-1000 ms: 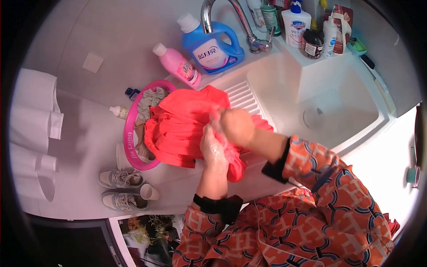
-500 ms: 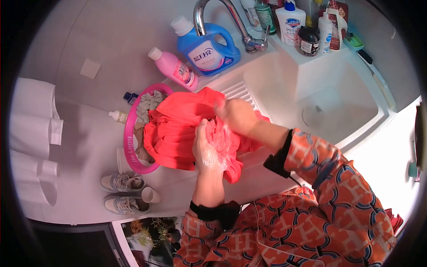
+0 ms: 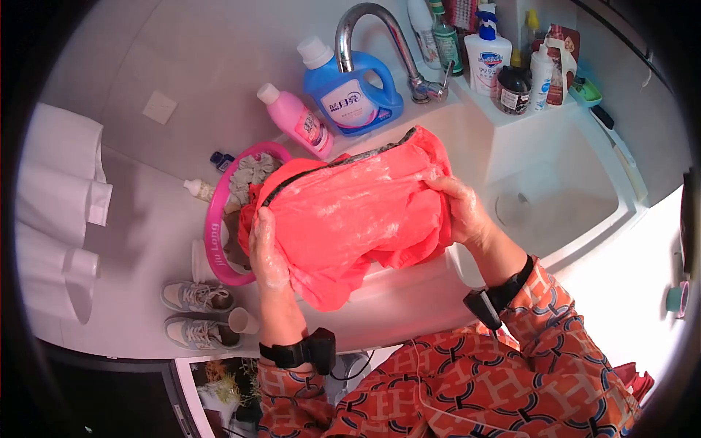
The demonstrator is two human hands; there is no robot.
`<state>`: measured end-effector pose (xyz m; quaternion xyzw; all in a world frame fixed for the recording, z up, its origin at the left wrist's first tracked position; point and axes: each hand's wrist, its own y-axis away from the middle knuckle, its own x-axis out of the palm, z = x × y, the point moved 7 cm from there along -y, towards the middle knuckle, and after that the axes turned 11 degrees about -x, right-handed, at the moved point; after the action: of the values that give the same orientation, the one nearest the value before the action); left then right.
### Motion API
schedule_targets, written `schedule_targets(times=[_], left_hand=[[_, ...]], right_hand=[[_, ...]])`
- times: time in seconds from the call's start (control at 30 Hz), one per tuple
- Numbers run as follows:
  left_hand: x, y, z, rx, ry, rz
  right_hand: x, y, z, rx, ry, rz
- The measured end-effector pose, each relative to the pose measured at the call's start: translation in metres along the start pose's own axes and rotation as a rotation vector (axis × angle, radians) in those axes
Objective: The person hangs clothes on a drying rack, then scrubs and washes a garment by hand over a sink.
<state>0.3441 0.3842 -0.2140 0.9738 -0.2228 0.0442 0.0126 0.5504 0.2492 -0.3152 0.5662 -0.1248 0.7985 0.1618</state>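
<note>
The person's left hand (image 3: 269, 252) stands nearly upright at the left edge of a wet, coral-red fabric garment with a dark band along its upper edge (image 3: 358, 208). I see its thumb pointing up along the near face of the cloth; the grip is closed around that edge, with the fingers mostly hidden behind. The forearm rises from below, a black strap with a box-like device (image 3: 303, 352) at the wrist.

The right hand (image 3: 465, 208) comes in from the lower right on a slanted forearm, thumb reaching leftward over the garment's right edge. This grip is also closed on the fabric, but I cannot tell how the hidden fingers curl. A second black strap (image 3: 504, 292) circles this wrist. Between the hands the garment is spread out, streaked with whitish suds, its lower folds hanging loose.

The garment is in front of a white sink (image 3: 555, 175), whose bowl opens to the right. To the left I see a bright pink plastic tub (image 3: 213, 233) with grey and brown cloth inside, partly covered by the garment in this view. Behind stand a pink bottle with a white cap (image 3: 299, 124), a blue handled jug (image 3: 350, 98) and a curved chrome tap (image 3: 394, 33).
</note>
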Motion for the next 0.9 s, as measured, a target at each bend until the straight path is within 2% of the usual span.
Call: schedule_targets(times=[0.27,0.57,0.67,0.7,0.9], left_hand=[[0.046,0.023,-0.020,-0.010,0.016,0.242],[0.021,0.003,0.014,-0.140,0.252,0.228],[0.018,-0.008,0.033,-0.289,0.205,0.135],[0.031,-0.005,0.040,-0.370,0.296,0.247],[0.072,0.009,0.083,-0.567,0.366,0.504]], right_hand=[[0.008,0.013,-0.001,0.052,0.003,0.065],[0.006,0.010,-0.007,0.101,-0.030,0.070],[0.011,0.002,-0.009,0.155,0.007,0.082],[0.016,0.000,-0.007,0.152,-0.012,0.112],[0.027,-0.007,-0.016,0.192,-0.098,0.192]])
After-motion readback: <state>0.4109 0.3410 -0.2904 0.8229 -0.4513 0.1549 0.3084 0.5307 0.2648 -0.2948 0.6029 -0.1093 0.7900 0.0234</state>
